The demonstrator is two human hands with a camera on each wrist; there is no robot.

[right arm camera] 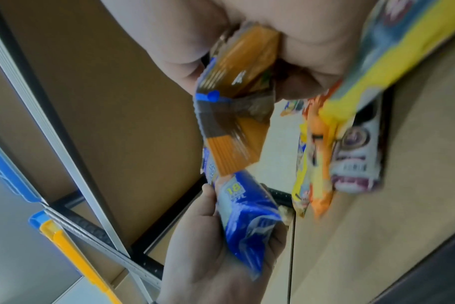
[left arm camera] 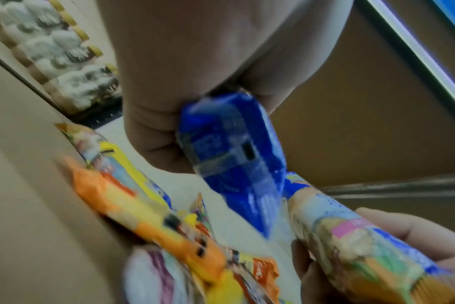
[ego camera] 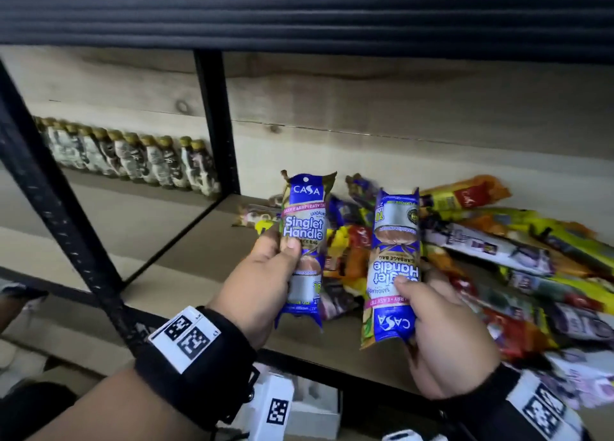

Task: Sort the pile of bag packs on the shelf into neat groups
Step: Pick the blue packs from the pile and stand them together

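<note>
**2 blue packs held over the shelf**

The left hand (ego camera: 255,286) grips 1 blue pack (ego camera: 304,241) upright, thumb across its front and fingers curled behind; the label reads "Singlet Handle". The right hand (ego camera: 442,334) grips a second blue pack (ego camera: 393,268) of the same print, turned upside down (its "CASA" end points to 6 o'clock). The 2 packs stand side by side, a little apart, above the front of the shelf (ego camera: 206,274).

The pile (ego camera: 518,251) of orange, yellow, red and purple-white packs lies jumbled on the shelf from 12 to 4 o'clock of the right hand, loose and overlapping. A black post (ego camera: 216,121) stands at 11 o'clock of the left pack; past it, at 10 o'clock, a row of gold-capped bottles (ego camera: 133,158) lines the back wall.
</note>
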